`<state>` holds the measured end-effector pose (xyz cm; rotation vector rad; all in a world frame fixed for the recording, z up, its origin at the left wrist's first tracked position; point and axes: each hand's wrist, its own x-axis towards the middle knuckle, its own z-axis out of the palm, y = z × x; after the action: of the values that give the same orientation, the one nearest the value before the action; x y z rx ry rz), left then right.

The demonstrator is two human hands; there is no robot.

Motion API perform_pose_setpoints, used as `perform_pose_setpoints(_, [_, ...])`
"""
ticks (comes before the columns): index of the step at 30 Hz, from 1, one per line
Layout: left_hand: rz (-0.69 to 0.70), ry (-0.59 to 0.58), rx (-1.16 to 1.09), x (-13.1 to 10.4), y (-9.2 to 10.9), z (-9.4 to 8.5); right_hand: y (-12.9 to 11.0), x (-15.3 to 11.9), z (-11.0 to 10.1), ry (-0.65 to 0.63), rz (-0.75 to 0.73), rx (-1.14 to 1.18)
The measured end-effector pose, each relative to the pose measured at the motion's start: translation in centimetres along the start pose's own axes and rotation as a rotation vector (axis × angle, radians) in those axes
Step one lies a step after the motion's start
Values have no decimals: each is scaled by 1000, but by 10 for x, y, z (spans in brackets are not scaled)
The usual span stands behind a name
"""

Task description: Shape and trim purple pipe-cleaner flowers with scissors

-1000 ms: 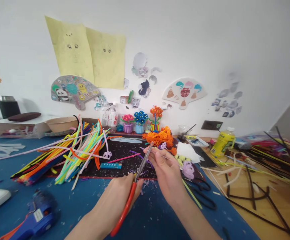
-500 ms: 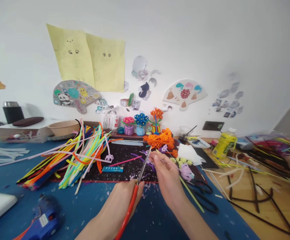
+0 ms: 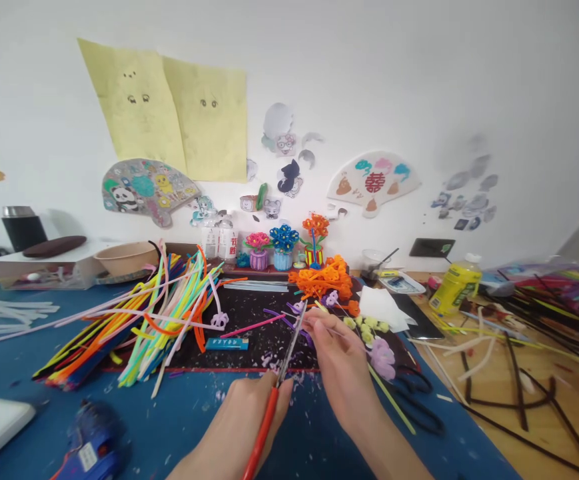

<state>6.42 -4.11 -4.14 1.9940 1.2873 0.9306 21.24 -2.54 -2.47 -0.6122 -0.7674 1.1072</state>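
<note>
Centrally, gripped scissors [image 3: 288, 355] — behind, three pots [image 3: 282, 260] holding flowers [image 3: 284, 238]

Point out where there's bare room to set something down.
Two scrap-flecked patches of blue tabletop: one between the blue glue gun and left forearm, another between the red scissor handle and right forearm. Crowded: the black mat, with pipe cleaners and orange flowers; the wooden surface, strewn with brown strips.
</note>
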Motion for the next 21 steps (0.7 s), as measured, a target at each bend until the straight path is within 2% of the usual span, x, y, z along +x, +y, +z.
perform_pose_setpoints(6, [-71, -7, -74, 0, 4, -2, 2, 2, 0, 5, -12, -23])
perform_pose_setpoints(14, [-292, -142, -187, 3, 20, -9, -6, 14, -14, 86, -18, -164])
perform_pose_setpoints(17, [-345, -233, -261, 7, 13, -11, -12, 24, -25, 76, 2, -297])
perform_pose_setpoints(18, [-321, -269, -285, 8, 9, -11, -15, 27, -29, 73, 15, -331])
perform_pose_setpoints(21, [-264, -283, -378, 12, -5, -11, -26, 37, -40, 100, 30, -442])
